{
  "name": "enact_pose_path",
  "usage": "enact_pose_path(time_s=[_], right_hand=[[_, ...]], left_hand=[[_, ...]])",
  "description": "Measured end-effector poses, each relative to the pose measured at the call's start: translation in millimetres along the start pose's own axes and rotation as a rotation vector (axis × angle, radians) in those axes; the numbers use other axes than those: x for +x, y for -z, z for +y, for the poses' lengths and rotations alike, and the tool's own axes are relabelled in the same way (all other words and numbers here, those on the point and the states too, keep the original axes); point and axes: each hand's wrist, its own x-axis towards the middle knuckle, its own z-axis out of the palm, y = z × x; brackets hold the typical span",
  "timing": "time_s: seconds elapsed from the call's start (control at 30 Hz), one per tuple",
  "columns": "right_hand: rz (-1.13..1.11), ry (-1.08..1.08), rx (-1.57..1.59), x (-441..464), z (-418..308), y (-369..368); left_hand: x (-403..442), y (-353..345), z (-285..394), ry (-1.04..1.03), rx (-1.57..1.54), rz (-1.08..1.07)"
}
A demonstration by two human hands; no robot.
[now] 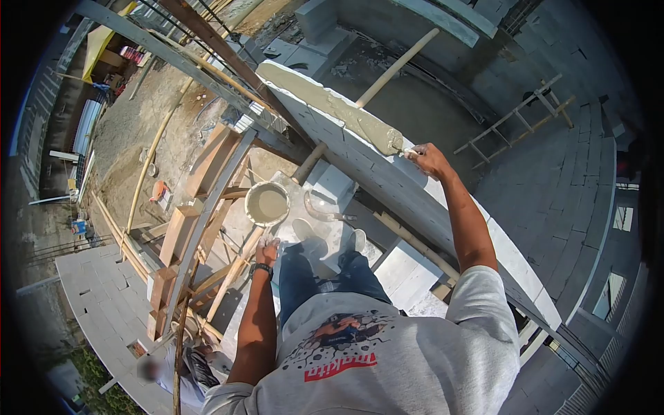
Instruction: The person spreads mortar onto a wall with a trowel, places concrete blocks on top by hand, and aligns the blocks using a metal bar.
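Right hand: closed around the handle of a mortar trowel (399,144); the right hand (430,160) is held out over the top of the block wall (519,266).
Left hand: low, beside the bucket (249,207), fingers near its rim; whether the left hand (267,250) grips anything cannot be told. A dark wristwatch (261,268) is on that wrist.
Trowel: at the near end of the grey mortar layer (332,107), blade partly hidden in it.
Mortar layer: wet and uneven, lying along the far stretch of the wall top; the stretch nearer the person is bare and pale.
Step in hand: judged to be spreading or smoothing mortar on the wall top.
Control called for: judged, a level blade and even pressure, the mix kept off the edges.
Bucket: upright, grey mix inside, just ahead of the feet.
Beside the wall: pale blocks (332,187) at its foot; a bamboo pole (398,68) meets its far side.
Beyond: a ladder (515,131) past the wall.
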Motion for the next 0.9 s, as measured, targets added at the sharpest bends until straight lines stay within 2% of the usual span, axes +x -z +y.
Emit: enact_pose_path(time_s=[0.13, 0.3, 0.47, 0.57, 0.67, 0.77, 0.8, 0.9], right_hand=[[0.016, 0.029, 0.008, -4, 18, 4], [0.019, 0.047, 0.024, -14, 38, 8], [0.008, 0.028, 0.015, -33, 49, 14], [0.008, 0.045, 0.028, -42, 57, 17], [0.001, 0.003, 0.051, -49, 68, 19], [0.009, -0.031, 0.048, -64, 82, 25], [0.005, -0.032, 0.041, -66, 94, 28], [-0.006, -0.094, 0.091, -95, 104, 43]], left_hand=[[14, -5, -1, 0.011, 0.019, -0.056], [20, -13, 9, -0.015, 0.226, -0.112], [-9, -37, 44, -0.051, 0.052, -0.077], [-15, -41, 54, -0.034, 0.104, -0.089], [-9, -40, 47, -0.062, 0.13, -0.085], [36, -27, 1, -0.191, 0.168, -0.098], [19, -30, 23, -0.09, 0.248, -0.094], [9, -34, 39, 0.0, 0.197, -0.105]])
